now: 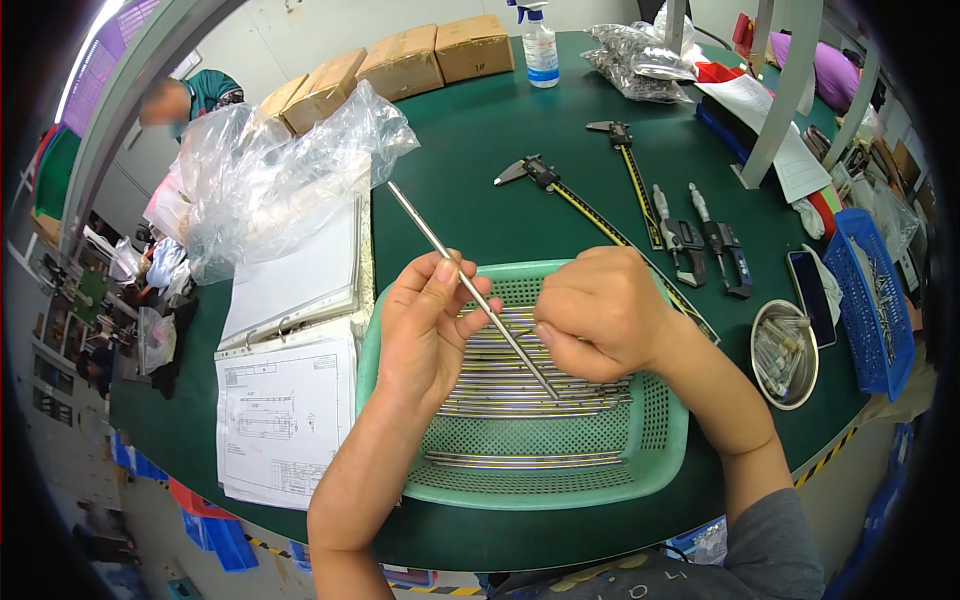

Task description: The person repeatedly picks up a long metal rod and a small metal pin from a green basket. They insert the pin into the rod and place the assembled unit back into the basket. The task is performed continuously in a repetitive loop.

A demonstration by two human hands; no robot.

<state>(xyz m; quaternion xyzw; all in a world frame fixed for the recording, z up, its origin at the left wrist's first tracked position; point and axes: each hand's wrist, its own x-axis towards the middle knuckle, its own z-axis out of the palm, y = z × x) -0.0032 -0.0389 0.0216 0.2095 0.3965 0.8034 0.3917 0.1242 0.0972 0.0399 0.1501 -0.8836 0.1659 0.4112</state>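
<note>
The left hand point(425, 325) pinches a metal rod point(490, 311), slanted over the green basket point(560, 495) near the front edge of the bench point(470, 130); the right hand point(603, 310), apart, is curled, contents indeterminable.

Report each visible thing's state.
Slim silver metal rod, held slanted in the left hand
Right hand, curled; any contents hidden
Green perforated plastic basket, upright, holding metal rods
White-paged ring binder, open
Black-and-yellow digital calipers, lying flat
Dark-grey micrometers, lying flat
Clear spray bottle, upright
Brown cardboard boxes, closed
Round metal bowl, holding clear pieces
Black rectangular phone, screen dark
Blue plastic basket, holding metal parts
</note>
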